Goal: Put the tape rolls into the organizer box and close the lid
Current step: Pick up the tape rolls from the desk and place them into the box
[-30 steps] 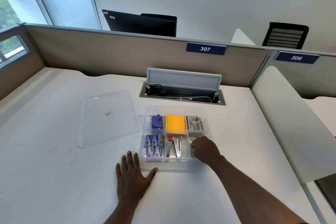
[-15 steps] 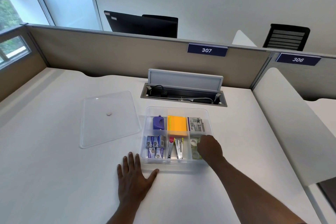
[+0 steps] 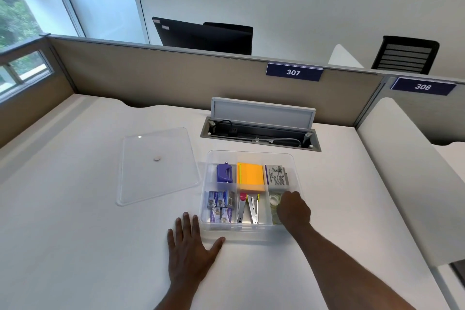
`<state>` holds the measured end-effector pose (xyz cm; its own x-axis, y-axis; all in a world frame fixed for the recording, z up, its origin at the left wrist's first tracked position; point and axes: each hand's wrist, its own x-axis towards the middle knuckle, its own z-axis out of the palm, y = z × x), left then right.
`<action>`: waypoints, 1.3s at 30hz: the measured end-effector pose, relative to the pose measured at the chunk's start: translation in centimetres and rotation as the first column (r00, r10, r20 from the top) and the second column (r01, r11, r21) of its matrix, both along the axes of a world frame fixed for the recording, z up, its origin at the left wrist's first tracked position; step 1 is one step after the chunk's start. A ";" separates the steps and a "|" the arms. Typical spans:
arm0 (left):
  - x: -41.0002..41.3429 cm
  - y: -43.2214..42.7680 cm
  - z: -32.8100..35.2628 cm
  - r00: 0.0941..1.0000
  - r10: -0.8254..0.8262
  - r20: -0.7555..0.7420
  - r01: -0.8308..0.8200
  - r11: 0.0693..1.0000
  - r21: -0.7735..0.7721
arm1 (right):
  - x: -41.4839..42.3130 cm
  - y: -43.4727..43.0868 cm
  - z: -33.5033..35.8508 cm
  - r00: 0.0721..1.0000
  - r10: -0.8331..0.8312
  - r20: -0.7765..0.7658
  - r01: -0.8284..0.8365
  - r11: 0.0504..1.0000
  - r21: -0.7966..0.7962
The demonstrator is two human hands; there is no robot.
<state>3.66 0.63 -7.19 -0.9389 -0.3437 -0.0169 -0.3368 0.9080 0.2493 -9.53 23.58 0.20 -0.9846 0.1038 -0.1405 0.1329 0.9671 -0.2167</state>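
Tape rolls (image 3: 273, 200) lie in the near-right compartment of the organizer box (image 3: 251, 156), whose lid (image 3: 158, 166) sits off to the left on the surface (image 3: 75, 234), left hand (image 3: 191, 251) flat and empty, apparently steadying, right hand (image 3: 294, 210) curled over the rolls, grip undeterminable.

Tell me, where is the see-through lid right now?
The clear lid lies flat on the white desk, left of the organizer box and beyond the left hand.
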 end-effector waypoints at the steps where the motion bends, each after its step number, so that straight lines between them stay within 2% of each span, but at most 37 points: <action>1: 0.0 0.0 0.0 1.000 0.001 -0.001 -0.001 1.000 0.001 | 0.0 0.1 -0.1 1.000 0.001 -0.010 -0.001 1.000 0.002; 12: -0.1 0.0 -0.2 1.000 0.001 -0.002 -0.001 1.000 0.004 | 0.1 -0.3 -0.5 0.983 0.138 -0.119 -0.144 0.989 -0.035; 17: 0.0 -0.1 -0.1 1.000 -0.003 -0.003 0.003 1.000 0.007 | -0.2 -0.2 -0.8 0.988 0.125 -0.086 -0.138 0.977 -0.165; 21: 0.1 0.0 -0.1 1.000 -0.003 -0.001 0.003 1.000 0.014 | -0.4 -0.3 -0.7 0.992 0.103 -0.068 -0.115 0.973 -0.200; 30: 0.0 -0.1 0.0 1.000 -0.001 -0.004 0.001 1.000 0.010 | -0.4 -0.5 -0.5 0.994 0.088 -0.060 -0.098 0.978 -0.186; 34: -0.1 -0.1 0.0 1.000 0.002 -0.011 -0.002 1.000 0.005 | -0.2 -0.4 0.6 0.991 0.064 -0.114 -0.080 0.987 -0.139; 39: 0.0 0.0 0.1 1.000 -0.003 -0.019 0.003 1.000 0.012 | 0.0 0.1 2.2 0.998 0.036 -0.059 -0.036 0.999 -0.005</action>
